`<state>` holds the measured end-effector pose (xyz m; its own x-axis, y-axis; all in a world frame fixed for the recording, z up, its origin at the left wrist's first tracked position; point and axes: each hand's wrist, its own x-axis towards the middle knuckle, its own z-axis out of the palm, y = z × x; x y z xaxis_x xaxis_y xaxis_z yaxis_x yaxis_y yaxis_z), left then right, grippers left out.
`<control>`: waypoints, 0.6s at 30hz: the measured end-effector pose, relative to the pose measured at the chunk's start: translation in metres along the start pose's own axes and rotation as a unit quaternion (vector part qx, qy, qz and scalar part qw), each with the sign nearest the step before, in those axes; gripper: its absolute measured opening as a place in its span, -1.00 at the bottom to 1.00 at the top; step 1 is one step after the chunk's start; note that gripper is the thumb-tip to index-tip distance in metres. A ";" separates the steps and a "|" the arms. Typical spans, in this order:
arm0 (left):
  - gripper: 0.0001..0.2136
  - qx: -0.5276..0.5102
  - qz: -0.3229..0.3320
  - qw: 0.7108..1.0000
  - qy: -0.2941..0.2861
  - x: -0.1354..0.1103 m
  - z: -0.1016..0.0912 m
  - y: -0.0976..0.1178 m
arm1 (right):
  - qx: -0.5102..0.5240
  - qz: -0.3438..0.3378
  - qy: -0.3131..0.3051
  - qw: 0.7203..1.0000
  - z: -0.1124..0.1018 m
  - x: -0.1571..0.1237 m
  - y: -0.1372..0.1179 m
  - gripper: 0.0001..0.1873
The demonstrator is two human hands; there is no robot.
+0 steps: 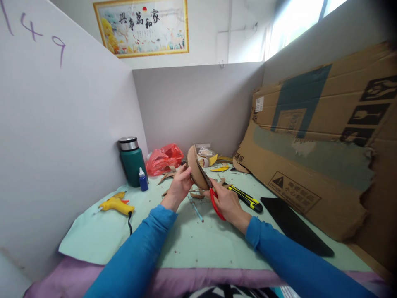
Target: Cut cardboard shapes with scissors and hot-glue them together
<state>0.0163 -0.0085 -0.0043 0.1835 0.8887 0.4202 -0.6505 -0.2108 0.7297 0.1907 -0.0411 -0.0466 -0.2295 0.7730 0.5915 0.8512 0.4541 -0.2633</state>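
Note:
My left hand (180, 185) grips a curved piece of brown cardboard (195, 167) by its left edge, holding it tilted up above the table. In my right hand (227, 200) are scissors with red handles (214, 203). Their dark blades lie along the right edge of the cardboard piece; whether they are parted there is hard to make out. Below the hands, a light blue pen (196, 210) and cardboard scraps (197, 195) lie on the pale green cloth. Just right of my right hand rests a yellow and black utility knife (245, 198).
A yellow glue gun (117, 205), a green bottle (132, 163) and a small blue bottle (143, 180) are on the left. Behind lie a red plastic bag (165, 159) and a tape roll (206, 157). Large cardboard (297, 165) leans right, beside a black flat sheet (294, 225).

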 end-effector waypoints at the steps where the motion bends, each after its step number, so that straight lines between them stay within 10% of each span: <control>1: -0.73 0.000 -0.001 1.000 0.001 0.000 0.000 0.000 | 0.002 0.001 -0.001 1.000 -0.001 0.000 0.000 -0.52; 18: -0.71 -0.001 -0.008 1.000 0.019 0.000 -0.001 0.001 | 0.004 -0.001 -0.005 1.000 0.000 0.001 0.001 -0.52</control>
<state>0.0151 -0.0083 -0.0035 0.1664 0.9066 0.3879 -0.6491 -0.1953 0.7352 0.1913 -0.0403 -0.0462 -0.2361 0.7769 0.5836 0.8472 0.4587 -0.2679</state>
